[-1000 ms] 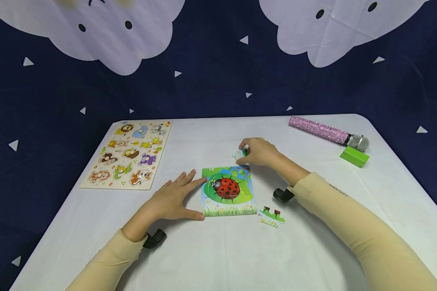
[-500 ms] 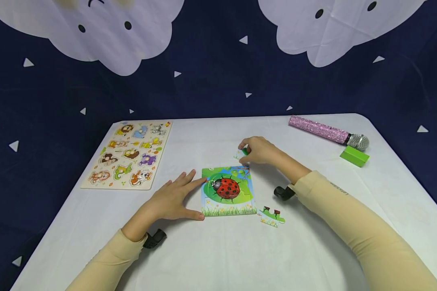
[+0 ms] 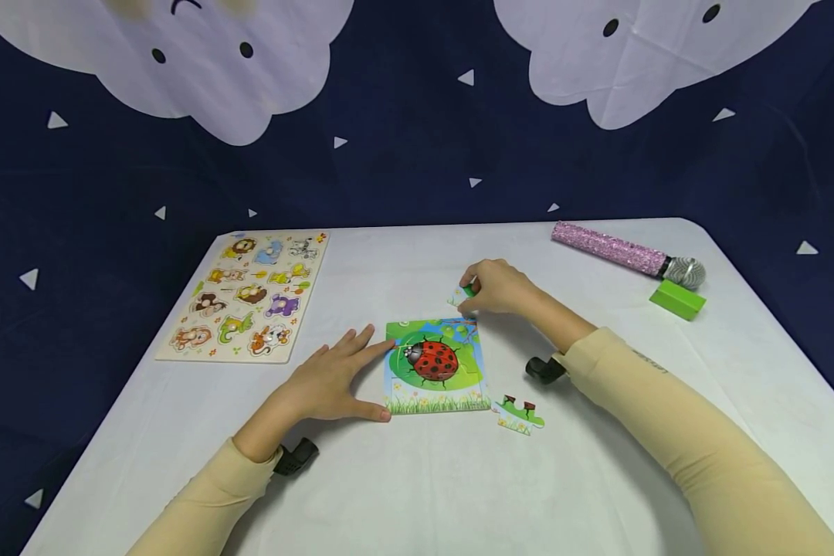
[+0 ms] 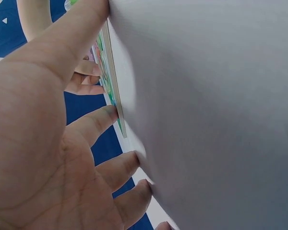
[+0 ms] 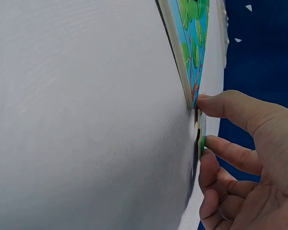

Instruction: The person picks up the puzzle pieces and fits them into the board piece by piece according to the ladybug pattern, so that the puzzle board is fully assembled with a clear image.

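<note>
A square ladybug jigsaw puzzle point(image 3: 436, 361) lies flat in the middle of the table. My left hand point(image 3: 330, 380) is spread at its left side, thumb and index finger touching the edge; the left wrist view shows those fingers point(image 4: 93, 125) straight along it. Just behind the puzzle's far right corner, my right hand point(image 3: 498, 287) pinches a puzzle piece point(image 3: 455, 296) between thumb and index finger, low at the tabletop. The hand covers part of that piece; its green edge point(image 5: 202, 145) shows in the right wrist view. Another loose puzzle piece point(image 3: 517, 415) lies by the near right corner.
A wooden animal peg puzzle point(image 3: 246, 297) lies at the far left. Toward the back right are a pink glittery microphone point(image 3: 611, 249) and a green block point(image 3: 676, 300) close to its head. Behind the white table point(image 3: 417, 494) hangs a dark blue cloth point(image 3: 403, 185).
My right hand, with the piece in its fingers, has shifted very slightly away and to the right. The left hand and the ladybug puzzle stay where they were.
</note>
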A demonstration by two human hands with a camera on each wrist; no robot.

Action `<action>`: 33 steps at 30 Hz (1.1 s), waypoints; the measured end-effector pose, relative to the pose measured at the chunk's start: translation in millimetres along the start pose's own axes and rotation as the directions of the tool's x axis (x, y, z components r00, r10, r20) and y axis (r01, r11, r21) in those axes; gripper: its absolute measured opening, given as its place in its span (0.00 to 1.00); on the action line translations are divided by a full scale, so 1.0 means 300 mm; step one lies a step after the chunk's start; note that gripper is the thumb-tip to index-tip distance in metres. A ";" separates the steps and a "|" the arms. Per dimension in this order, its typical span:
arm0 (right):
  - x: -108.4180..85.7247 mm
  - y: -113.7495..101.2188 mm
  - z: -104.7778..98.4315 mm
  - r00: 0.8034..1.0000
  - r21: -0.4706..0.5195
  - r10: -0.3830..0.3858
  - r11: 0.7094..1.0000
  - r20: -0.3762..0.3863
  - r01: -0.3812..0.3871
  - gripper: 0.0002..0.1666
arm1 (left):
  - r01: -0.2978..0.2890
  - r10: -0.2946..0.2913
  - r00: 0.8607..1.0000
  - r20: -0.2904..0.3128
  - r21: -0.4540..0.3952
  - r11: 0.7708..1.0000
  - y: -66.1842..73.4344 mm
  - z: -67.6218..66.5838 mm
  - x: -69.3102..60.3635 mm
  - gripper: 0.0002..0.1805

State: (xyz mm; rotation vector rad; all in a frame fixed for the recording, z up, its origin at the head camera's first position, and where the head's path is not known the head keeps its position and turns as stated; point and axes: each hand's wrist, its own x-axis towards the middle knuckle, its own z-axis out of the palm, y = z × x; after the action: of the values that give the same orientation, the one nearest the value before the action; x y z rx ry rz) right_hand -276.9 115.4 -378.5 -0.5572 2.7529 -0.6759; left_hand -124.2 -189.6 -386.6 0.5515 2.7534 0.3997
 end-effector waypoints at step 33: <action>-0.125 -0.109 0.016 0.979 0.016 -0.204 0.979 -0.003 0.204 0.27 | 0.002 -0.002 1.000 0.002 -0.013 1.000 0.002 0.000 -0.003 0.62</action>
State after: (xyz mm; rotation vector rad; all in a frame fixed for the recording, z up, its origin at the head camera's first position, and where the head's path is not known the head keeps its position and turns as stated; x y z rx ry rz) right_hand -231.7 102.5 -361.2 -0.8443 2.7122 -0.7428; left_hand -123.3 -189.4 -386.3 0.5452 2.7474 0.4166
